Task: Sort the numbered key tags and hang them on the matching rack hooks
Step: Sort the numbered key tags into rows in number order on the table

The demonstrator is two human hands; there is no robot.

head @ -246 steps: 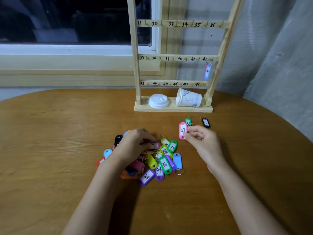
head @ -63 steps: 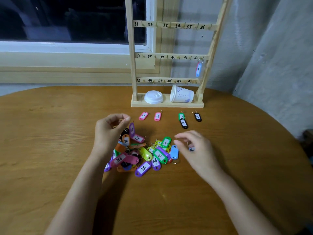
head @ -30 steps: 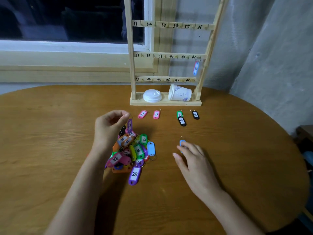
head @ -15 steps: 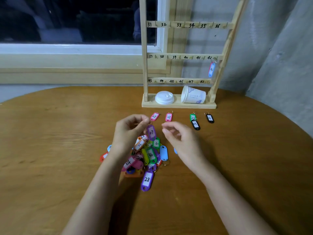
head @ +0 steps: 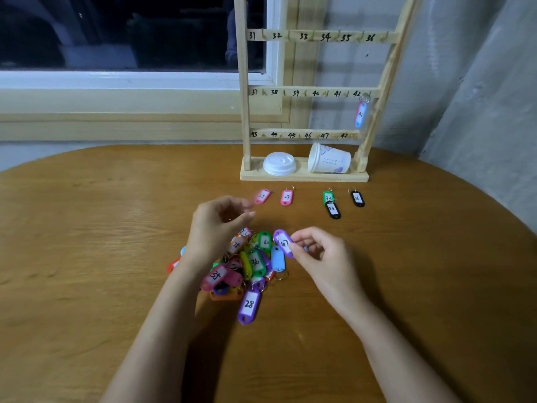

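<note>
A heap of coloured numbered key tags (head: 247, 266) lies mid-table. My right hand (head: 322, 257) pinches a purple tag marked 47 (head: 283, 242) at the heap's right edge. My left hand (head: 216, 231) hovers over the heap's left side, fingers curled, holding nothing that I can see. Sorted tags lie in a row before the rack: pink 25 (head: 262, 196), pink 27 (head: 286, 197), green 33 (head: 328, 197), a black tag (head: 333, 210), black 36 (head: 357, 198). The wooden rack (head: 305, 91) carries numbers 31 to 48. One blue tag (head: 360, 114) hangs at hook 42.
A white lid (head: 279, 163) and a tipped paper cup (head: 328, 159) rest on the rack's base. The round wooden table (head: 87, 228) meets a window sill behind and a grey wall at the right.
The purple 47 tag has passed from my left hand to my right hand. My left hand has let go and stays above the heap.
</note>
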